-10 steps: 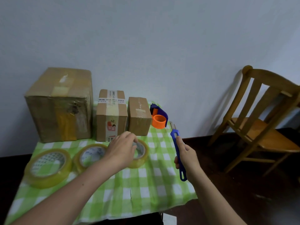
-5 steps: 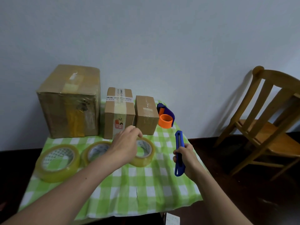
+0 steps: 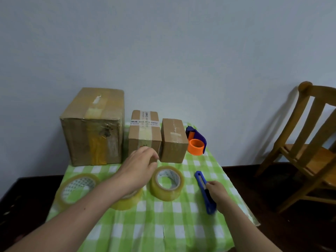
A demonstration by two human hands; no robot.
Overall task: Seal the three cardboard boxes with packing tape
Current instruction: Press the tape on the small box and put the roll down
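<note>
Standing at the back left of the green-checked table (image 3: 181,224), against the wall, the large box (image 3: 93,128) is the biggest of the three; its long axis runs away from the viewer, and yellowish and clear tape crosses its top and front. Just beside it on the right stands the middle box (image 3: 144,132), upright, with a pale tape strip running front to back over its top and a white label whose digits partly read "400" and "5552". The small box (image 3: 173,140) sits almost touching it, plain brown, with clear tape along its top. Three tape rolls lie flat in a row nearer the viewer: left roll (image 3: 77,188), middle roll (image 3: 127,201) largely hidden under the forearm, right roll (image 3: 167,182). A blue and orange tape dispenser (image 3: 196,141) rests right of the small box. The left hand (image 3: 139,167) hovers with loosely curled fingers before the middle box, grasping nothing visible. The right hand (image 3: 217,192) clasps a blue utility knife (image 3: 204,191), tip pointing away and leftward.
</note>
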